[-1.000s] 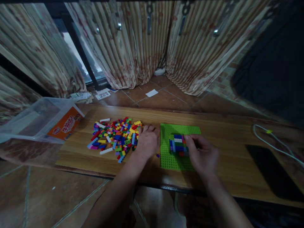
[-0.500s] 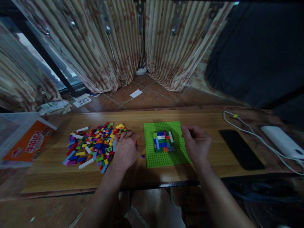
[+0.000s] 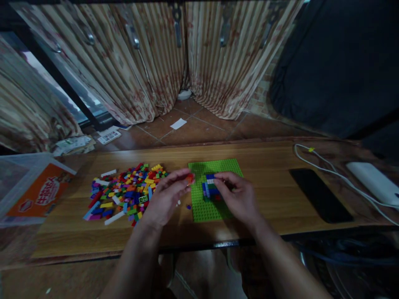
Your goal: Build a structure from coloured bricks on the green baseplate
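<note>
My left hand (image 3: 166, 195) is closed in a pinch on a small red toy brick (image 3: 190, 178), held near the left edge of the green baseplate (image 3: 198, 211). A low block of multicoloured bricks (image 3: 208, 189) stands on the baseplate. My right hand (image 3: 238, 195) reaches over that block's right side, thumb and fingertips closed together just above it or touching it. Whether anything sits between those fingertips is hidden. A heap of loose coloured bricks (image 3: 127, 193) spreads on the table left of my left hand.
On the wooden table (image 3: 268, 162), a tiny blue piece (image 3: 188, 207) lies beside the baseplate. To the right are a black phone (image 3: 321, 195), a white cable (image 3: 339, 180) and a white power bank (image 3: 374, 182). A clear plastic box (image 3: 26, 166) with an orange label stands at far left.
My left hand has lifted from the heap's edge and moved right with a red brick. My right hand has moved left from the baseplate's right edge to over the built block.
</note>
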Motion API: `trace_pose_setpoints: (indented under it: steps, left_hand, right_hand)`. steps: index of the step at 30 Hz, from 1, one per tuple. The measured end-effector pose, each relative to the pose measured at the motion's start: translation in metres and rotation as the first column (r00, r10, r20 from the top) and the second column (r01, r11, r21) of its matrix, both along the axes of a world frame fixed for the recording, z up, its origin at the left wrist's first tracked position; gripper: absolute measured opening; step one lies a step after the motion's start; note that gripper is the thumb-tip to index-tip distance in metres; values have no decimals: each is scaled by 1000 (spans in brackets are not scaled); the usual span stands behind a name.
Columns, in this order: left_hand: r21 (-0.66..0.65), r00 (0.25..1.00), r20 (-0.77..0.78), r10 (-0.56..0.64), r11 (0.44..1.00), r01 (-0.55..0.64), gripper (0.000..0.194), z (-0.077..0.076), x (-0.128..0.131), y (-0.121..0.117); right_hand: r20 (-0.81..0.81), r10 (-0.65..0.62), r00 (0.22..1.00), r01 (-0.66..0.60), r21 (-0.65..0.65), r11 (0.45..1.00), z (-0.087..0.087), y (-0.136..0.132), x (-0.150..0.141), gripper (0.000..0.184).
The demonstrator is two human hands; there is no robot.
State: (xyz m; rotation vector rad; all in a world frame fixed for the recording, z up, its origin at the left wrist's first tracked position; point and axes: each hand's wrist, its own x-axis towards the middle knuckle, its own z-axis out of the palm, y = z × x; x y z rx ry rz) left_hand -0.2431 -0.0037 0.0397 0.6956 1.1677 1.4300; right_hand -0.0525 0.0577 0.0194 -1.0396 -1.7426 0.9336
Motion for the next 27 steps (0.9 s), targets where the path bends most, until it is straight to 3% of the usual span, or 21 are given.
trace_pose_setpoints:
  steps: [3, 7, 14, 21, 24, 27]
  left_hand:
    - [-57, 936, 348, -58, 995, 82, 27, -1, 7, 1]
    - [-69, 841, 533, -96, 985, 156, 24, -6, 13, 3]
    - [-58, 855, 496, -153, 976, 209, 19, -4, 24, 3]
    - [-146, 898, 433, -74, 978, 151, 20, -5, 29, 3]
    - [-184, 910, 414, -23, 977, 108, 21, -3, 27, 5]
    - [-248, 934, 345, 94, 969, -6, 19, -1, 23, 7]
  right_hand:
    - [41, 130, 991, -133, 65, 989, 7, -7, -7, 23]
    - [53, 231, 972, -236, 115, 965, 14, -10, -12, 29]
    - [106, 214, 971, -228, 138, 964, 10, -10, -9, 30]
    - [137, 207, 969, -225, 132, 965, 10, -6, -4, 22]
    - [93, 90, 992, -101, 115, 988, 7, 9, 15, 20]
    - [-3, -134, 991, 134, 47, 990, 2, 29, 41, 25]
